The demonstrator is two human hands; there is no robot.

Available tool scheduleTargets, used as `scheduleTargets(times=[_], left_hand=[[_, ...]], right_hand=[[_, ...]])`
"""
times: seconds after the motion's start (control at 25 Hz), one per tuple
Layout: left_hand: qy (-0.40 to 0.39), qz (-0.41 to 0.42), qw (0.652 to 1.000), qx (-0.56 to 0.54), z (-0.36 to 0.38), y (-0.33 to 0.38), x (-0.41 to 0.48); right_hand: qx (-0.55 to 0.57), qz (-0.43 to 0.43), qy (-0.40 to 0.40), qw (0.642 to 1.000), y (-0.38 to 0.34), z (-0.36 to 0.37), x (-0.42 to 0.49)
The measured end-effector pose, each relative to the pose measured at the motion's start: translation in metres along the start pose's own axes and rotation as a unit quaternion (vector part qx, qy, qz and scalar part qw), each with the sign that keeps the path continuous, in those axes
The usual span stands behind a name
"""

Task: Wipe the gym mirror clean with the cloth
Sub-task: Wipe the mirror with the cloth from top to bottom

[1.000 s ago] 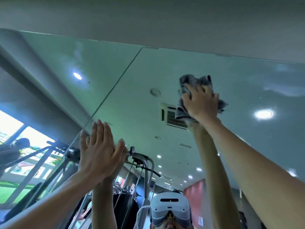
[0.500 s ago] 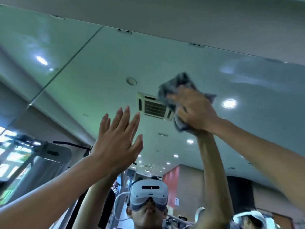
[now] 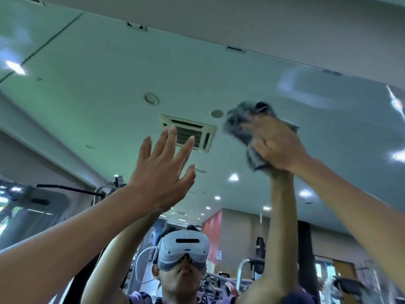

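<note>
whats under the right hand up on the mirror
A bunched grey cloth sits under the right hand, which holds it against the mirror. Its edges stick out above and below the fingers. The glass behind the cloth is covered, so its state cannot be seen.

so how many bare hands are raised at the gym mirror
2. The open left hand is left of centre; the right hand is upper right, gripping the crumpled grey cloth against the large wall mirror. None seem hidden.
</note>
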State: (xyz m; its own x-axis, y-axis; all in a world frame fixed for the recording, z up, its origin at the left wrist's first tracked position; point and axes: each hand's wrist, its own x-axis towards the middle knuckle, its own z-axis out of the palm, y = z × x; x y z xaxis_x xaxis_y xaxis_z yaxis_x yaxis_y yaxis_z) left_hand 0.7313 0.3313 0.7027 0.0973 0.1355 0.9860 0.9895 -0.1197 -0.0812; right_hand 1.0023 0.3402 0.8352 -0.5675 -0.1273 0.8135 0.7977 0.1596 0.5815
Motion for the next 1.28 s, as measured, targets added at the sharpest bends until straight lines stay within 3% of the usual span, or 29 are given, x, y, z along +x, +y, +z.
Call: scheduleTargets(times=[0.08,0.12,0.16,0.24,0.32,0.36,0.4,0.44,0.48,0.52,0.56,0.6,0.64,0.72,0.76,0.8,0.84,0.92,0.96,1.0,1.08,1.16,1.2,1.28], left_hand=[[0.006,-0.003,1.0,-0.005,0.002,0.016,0.003],[0.003,0.004,1.0,-0.005,0.003,0.026,0.005],[-0.003,0.016,1.0,-0.003,0.003,0.035,0.007],[-0.01,0.04,0.999,0.005,0.005,0.052,0.012],[0.004,0.046,0.999,0.004,0.008,0.064,0.016],[0.012,0.039,0.999,-0.001,0.008,0.069,0.017],[0.018,0.032,0.999,-0.008,0.009,0.074,0.018],[0.02,0.034,0.999,-0.011,0.009,0.079,0.019],[0.022,0.045,0.999,-0.005,0.01,0.083,0.02],[0.028,0.068,0.997,0.007,0.012,0.088,0.021],[0.034,0.094,0.995,0.019,0.012,0.092,0.022],[0.037,0.111,0.993,0.025,0.013,0.097,0.023],[0.035,0.118,0.992,0.027,0.012,0.102,0.024],[0.038,0.118,0.992,0.027,0.014,0.111,0.026],[0.038,0.12,0.992,0.026,0.013,0.117,0.026],[0.036,0.121,0.992,0.021,0.012,0.125,0.027],[0.028,0.115,0.993,0.016,0.011,0.133,0.028],[0.013,0.107,0.994,0.016,0.011,0.146,0.028],[0.008,0.113,0.993,0.023,0.012,0.153,0.026],[0.004,0.118,0.992,0.032,0.015,0.157,0.025],[0.024,0.128,0.99,0.053,0.021,0.169,0.023],[0.051,0.125,0.989,0.052,0.03,0.18,0.025],[0.06,0.127,0.989,0.051,0.033,0.186,0.027],[0.063,0.149,0.985,0.056,0.036,0.201,0.028]], right_hand=[[0.023,0.264,0.064,0.962,0.023,-0.009,0.005],[0.017,0.318,0.08,0.945,0.015,-0.005,0.003],[0.0,0.287,0.082,0.954,-0.001,-0.002,-0.005],[0.029,0.115,0.03,0.993,-0.021,-0.002,-0.037],[0.033,-0.039,-0.023,0.998,0.006,-0.013,-0.058],[0.024,-0.053,-0.014,0.998,0.033,-0.017,-0.055],[0.02,0.009,0.007,1.0,0.059,-0.021,-0.048],[0.031,0.128,0.038,0.991,0.08,-0.025,-0.04],[0.038,0.262,0.058,0.962,0.087,-0.026,-0.03],[0.031,0.341,0.06,0.937,0.081,-0.022,-0.023],[0.005,0.334,0.059,0.941,0.067,-0.016,-0.021],[-0.012,0.26,0.055,0.964,0.054,-0.011,-0.026],[-0.007,0.141,0.023,0.99,0.043,-0.009,-0.042],[0.028,-0.036,-0.049,0.998,0.055,-0.015,-0.074],[0.038,-0.032,-0.05,0.997,0.077,-0.023,-0.079],[0.032,0.052,-0.035,0.998,0.103,-0.029,-0.079],[0.018,0.18,0.008,0.984,0.129,-0.034,-0.075],[-0.003,0.389,0.076,0.918,0.144,-0.032,-0.066],[-0.02,0.403,0.085,0.911,0.134,-0.027,-0.066],[-0.025,0.362,0.093,0.927,0.12,-0.022,-0.072],[0.0,0.151,0.036,0.988,0.103,-0.022,-0.109],[0.012,-0.007,-0.014,1.0,0.137,-0.038,-0.139],[0.009,0.029,-0.021,0.999,0.166,-0.049,-0.142],[-0.011,0.274,0.026,0.961,0.216,-0.065,-0.135]])
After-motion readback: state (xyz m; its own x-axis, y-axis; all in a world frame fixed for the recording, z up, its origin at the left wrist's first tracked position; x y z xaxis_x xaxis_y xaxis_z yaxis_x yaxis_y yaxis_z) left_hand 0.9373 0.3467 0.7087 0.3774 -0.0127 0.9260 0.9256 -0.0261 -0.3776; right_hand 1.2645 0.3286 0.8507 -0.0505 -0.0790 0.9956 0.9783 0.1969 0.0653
